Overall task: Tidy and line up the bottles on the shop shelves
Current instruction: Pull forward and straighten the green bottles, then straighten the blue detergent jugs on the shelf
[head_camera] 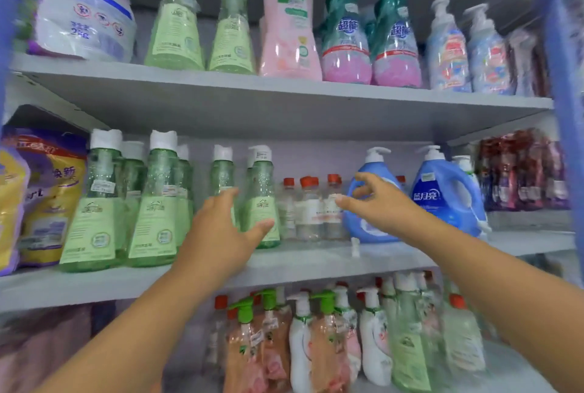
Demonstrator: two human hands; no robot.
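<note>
On the middle shelf (316,261) stand several green bottles with white caps. My left hand (221,228) is spread in front of two of them, a partly hidden one (222,174) and one to its right (262,196); whether it touches them I cannot tell. Several small clear bottles with red caps (311,209) stand further right. My right hand (376,200) hovers open in front of a blue detergent jug (373,190), fingers spread, holding nothing. A second blue jug (448,196) stands to its right.
The top shelf (252,98) carries green, pink, teal and blue bottles and a white bag (85,10). Yellow and purple bags (41,196) fill the middle shelf's left end. Pump bottles (316,339) crowd the lower shelf. A blue upright (565,108) bounds the right side.
</note>
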